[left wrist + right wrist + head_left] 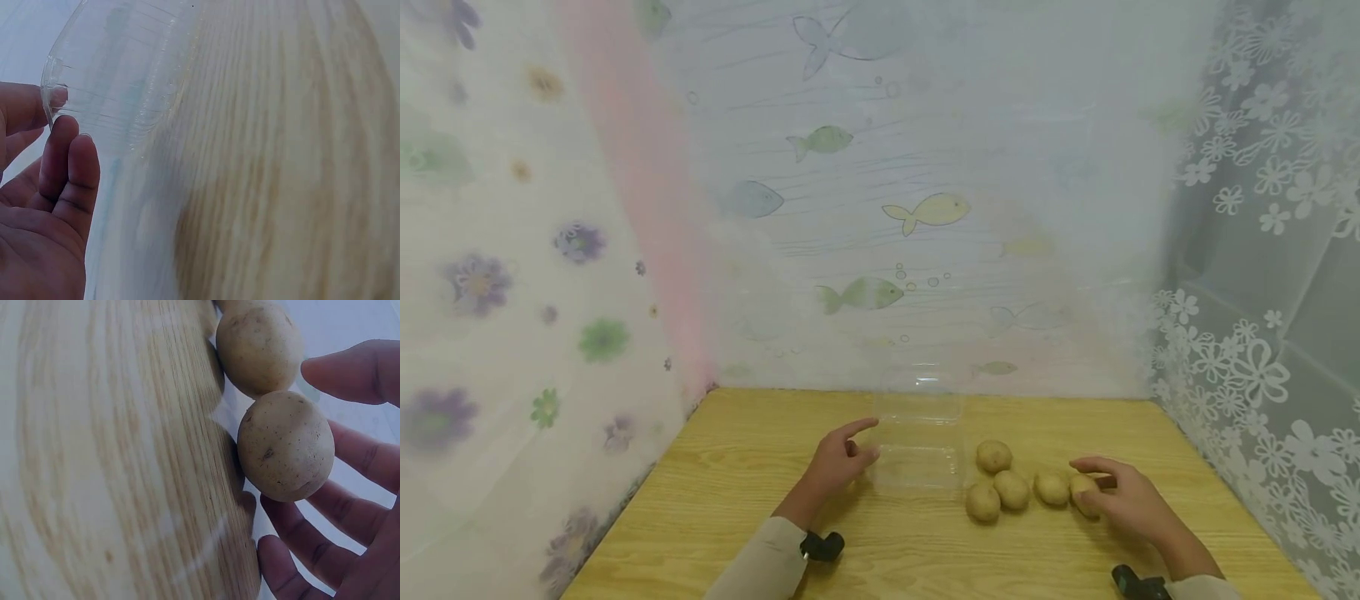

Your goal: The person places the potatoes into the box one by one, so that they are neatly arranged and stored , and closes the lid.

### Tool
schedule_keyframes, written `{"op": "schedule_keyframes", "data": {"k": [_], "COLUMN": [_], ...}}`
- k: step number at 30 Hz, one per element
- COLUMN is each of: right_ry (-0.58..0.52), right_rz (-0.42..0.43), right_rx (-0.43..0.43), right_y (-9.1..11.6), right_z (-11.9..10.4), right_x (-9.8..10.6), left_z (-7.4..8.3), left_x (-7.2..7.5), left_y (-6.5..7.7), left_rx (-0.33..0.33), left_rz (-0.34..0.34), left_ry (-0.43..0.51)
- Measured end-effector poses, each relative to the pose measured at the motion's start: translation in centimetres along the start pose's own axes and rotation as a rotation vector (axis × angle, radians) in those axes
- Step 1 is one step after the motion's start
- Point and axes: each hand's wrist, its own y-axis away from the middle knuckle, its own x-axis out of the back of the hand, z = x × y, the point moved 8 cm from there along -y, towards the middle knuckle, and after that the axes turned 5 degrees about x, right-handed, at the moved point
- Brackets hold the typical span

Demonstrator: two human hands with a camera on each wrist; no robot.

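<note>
A clear plastic container stands on the table in front of me. My left hand is at its left side. In the left wrist view the thumb and fingers pinch the rim of the container. To its right lie several potatoes, three of them grouped near the box: one potato at the back and two in front. Farther right are two more, side by side. My right hand is around the rightmost potato, fingers spread behind it. The thumb stands apart from it, close to the neighbouring potato.
The wood-grain table meets a fish-patterned sheet at the back. Flower-patterned curtains hang on both sides, a white one at left and a sheer one at right. Each wrist carries a small black camera.
</note>
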Motion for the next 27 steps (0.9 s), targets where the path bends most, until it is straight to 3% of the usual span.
{"op": "schedule_keyframes", "data": {"k": [7,14,27], "right_ry": [-0.01,0.0,-0.052], "right_rz": [-0.012,-0.022,-0.071], "right_rx": [-0.02,-0.02,0.016], "right_y": [0.1,0.1,0.0], "right_z": [0.1,0.4,0.8], "right_x": [0.0,0.1,0.0], "left_z": [-0.1,0.1,0.2], "left_x": [0.1,0.1,0.0], "left_y": [0.6,1.0,1.9], "left_rx": [-0.02,-0.086,-0.07], "left_rz": [0.01,0.036,0.041], "left_ry": [-0.006,-0.026,-0.019]}}
